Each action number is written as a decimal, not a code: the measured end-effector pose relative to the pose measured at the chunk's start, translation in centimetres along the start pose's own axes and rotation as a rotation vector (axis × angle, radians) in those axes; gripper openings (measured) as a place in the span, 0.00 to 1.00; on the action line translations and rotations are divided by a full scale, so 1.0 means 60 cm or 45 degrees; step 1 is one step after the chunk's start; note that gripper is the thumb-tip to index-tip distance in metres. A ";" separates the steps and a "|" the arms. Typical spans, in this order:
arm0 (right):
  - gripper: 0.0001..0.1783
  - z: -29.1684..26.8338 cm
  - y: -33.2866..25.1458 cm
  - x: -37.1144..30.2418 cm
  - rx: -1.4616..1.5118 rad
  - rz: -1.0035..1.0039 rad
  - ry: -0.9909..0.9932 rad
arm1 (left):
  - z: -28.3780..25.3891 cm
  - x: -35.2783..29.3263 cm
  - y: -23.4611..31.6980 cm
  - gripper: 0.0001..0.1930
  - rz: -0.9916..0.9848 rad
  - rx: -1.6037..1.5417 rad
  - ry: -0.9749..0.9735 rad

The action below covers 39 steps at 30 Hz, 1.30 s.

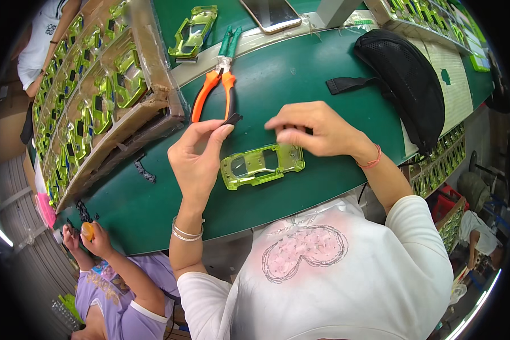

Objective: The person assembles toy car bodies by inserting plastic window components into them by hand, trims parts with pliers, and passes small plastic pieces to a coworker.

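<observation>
Between the thumb and forefinger of my left hand is a small black plastic piece. My right hand hovers to its right with curled, slightly blurred fingers. Its thumb and forefinger tips are apart, and nothing shows between them. Under and between the hands, a translucent lime-green toy car body lies on the green table; my right hand hides a bit of its upper right edge. Just beyond my left fingertips lie pliers with orange handles.
Trays of green car bodies stand at left. Beyond the pliers are green-handled cutters, another car body and a phone. A black pouch lies right. A co-worker's hand holds something orange at lower left, near black parts.
</observation>
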State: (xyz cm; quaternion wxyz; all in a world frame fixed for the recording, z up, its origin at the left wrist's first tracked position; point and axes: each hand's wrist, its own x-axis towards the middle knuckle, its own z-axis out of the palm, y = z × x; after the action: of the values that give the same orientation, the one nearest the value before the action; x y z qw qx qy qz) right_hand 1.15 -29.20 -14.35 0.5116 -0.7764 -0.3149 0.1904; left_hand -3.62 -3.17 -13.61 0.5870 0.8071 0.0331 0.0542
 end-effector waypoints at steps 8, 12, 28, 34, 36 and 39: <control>0.07 0.044 0.038 0.006 -0.398 -0.543 0.158 | 0.013 -0.006 -0.007 0.04 0.125 0.190 -0.006; 0.05 0.059 0.031 -0.005 -0.436 -0.547 0.201 | 0.020 -0.024 -0.021 0.03 0.109 0.167 0.000; 0.10 0.022 0.037 -0.005 0.001 -0.310 -0.113 | 0.016 -0.045 -0.006 0.04 0.573 0.449 0.204; 0.11 -0.009 0.021 -0.042 -0.043 -0.217 0.030 | 0.028 -0.050 0.025 0.08 0.776 0.571 0.166; 0.11 0.001 0.018 -0.042 -0.048 -0.123 0.031 | 0.027 -0.059 0.019 0.07 0.744 0.547 0.134; 0.12 0.017 0.034 -0.024 -0.045 -0.165 0.017 | 0.018 -0.068 0.010 0.07 0.692 0.560 0.092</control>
State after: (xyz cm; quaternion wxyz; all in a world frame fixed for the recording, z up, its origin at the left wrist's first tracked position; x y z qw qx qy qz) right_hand 0.06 -30.07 -16.65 0.5111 -0.7645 -0.3645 0.1463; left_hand -7.52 -4.86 -13.56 0.3615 0.8912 -0.1511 0.2285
